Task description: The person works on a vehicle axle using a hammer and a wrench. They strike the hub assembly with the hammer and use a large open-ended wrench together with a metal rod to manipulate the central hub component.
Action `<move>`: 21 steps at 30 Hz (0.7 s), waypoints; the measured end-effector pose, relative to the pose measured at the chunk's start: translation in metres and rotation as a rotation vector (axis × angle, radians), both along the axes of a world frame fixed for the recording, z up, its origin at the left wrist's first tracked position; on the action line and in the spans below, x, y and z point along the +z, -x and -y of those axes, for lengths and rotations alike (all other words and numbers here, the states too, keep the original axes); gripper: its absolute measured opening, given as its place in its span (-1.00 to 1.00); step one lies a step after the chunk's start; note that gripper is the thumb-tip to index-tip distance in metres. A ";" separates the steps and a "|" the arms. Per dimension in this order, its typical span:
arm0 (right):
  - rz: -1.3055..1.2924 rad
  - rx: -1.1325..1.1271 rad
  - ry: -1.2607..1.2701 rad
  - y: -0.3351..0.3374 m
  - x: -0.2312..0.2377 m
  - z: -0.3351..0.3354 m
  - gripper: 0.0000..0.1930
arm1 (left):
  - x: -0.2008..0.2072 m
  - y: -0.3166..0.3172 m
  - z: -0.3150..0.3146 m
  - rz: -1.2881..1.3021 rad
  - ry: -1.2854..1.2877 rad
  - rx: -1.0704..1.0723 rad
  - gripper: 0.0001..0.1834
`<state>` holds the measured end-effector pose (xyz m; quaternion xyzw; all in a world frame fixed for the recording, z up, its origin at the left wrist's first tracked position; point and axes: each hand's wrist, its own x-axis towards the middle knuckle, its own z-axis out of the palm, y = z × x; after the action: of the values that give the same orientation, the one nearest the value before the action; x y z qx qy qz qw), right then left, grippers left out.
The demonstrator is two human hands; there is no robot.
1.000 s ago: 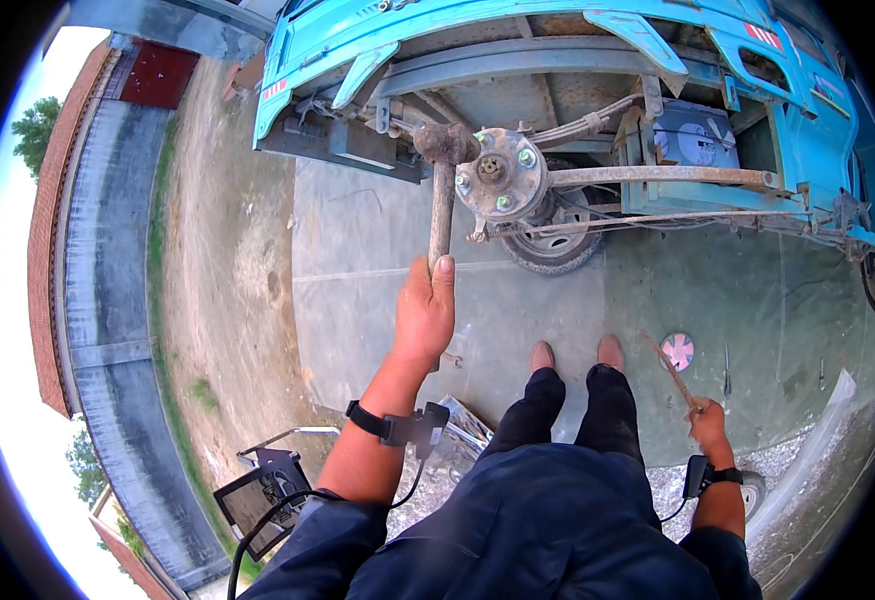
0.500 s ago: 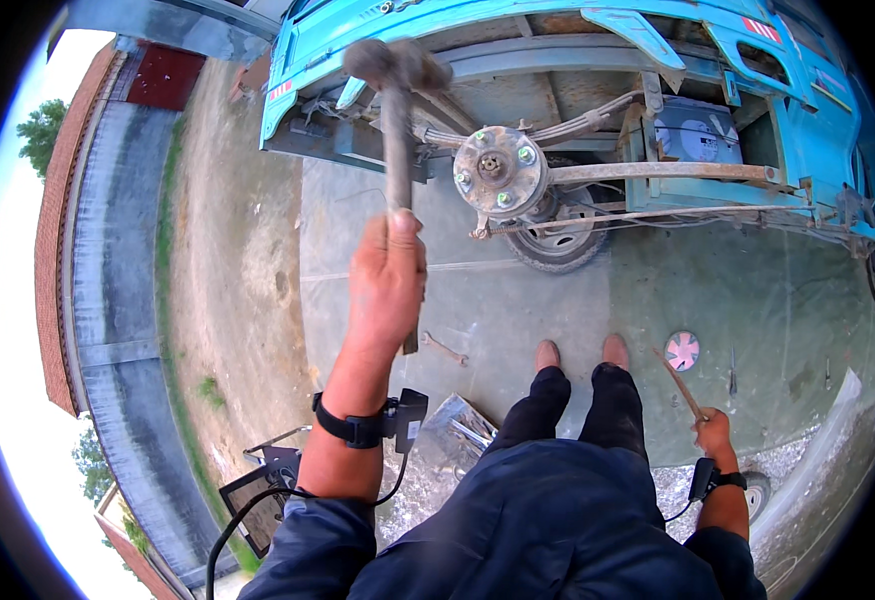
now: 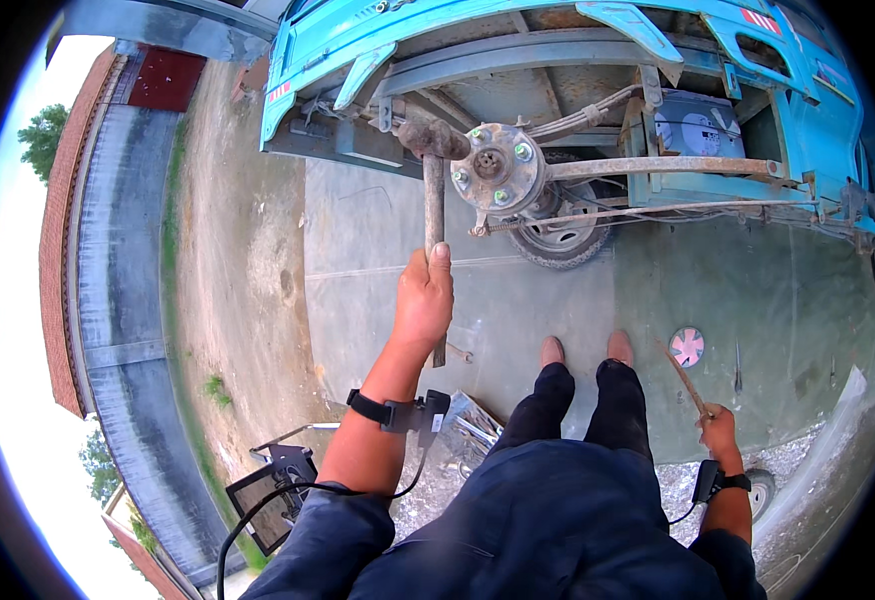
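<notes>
My left hand (image 3: pixel 425 300) is wrapped round the handle of a hammer (image 3: pixel 435 205). The rusty hammer head is beside the left rim of the wheel hub (image 3: pixel 503 175); whether they touch I cannot tell. Green-tipped studs stand out of the hub's round face. Lower right, my right hand (image 3: pixel 720 435) is closed round one end of a thin brown rod (image 3: pixel 687 380), its other end pointing up and left above the floor.
Above the hub is a blue vehicle body (image 3: pixel 368 75) with a leaf spring (image 3: pixel 598 112) and a wheel (image 3: pixel 561 240) beneath. A pink-and-white disc (image 3: pixel 688 347) and thin tools lie on the floor to the right. A wrench (image 3: pixel 466 354) lies partly hidden by the left arm; a tool tray (image 3: pixel 470 425) is near my legs.
My left hand has swung the hammer down and to the right, bringing its head from above and left of the hub to its rim. The right hand has hardly moved.
</notes>
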<state>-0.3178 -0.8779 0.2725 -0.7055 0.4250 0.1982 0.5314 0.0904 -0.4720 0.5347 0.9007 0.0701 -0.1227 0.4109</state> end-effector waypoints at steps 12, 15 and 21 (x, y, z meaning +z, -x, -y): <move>-0.004 0.004 0.054 0.002 -0.008 -0.007 -0.78 | -0.001 0.001 0.004 0.134 -0.276 -0.155 -0.52; -0.053 -0.033 0.008 -0.008 0.004 -0.012 -0.79 | -0.005 0.001 0.000 0.111 -0.242 -0.134 -0.53; -0.085 -0.013 0.017 -0.021 0.019 -0.015 -0.78 | 0.096 -0.016 0.015 0.360 0.187 -0.091 -0.62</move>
<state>-0.2964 -0.8626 0.2918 -0.6982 0.4536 0.2208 0.5080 0.1060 -0.4865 0.6306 0.8682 -0.0568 0.0157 0.4927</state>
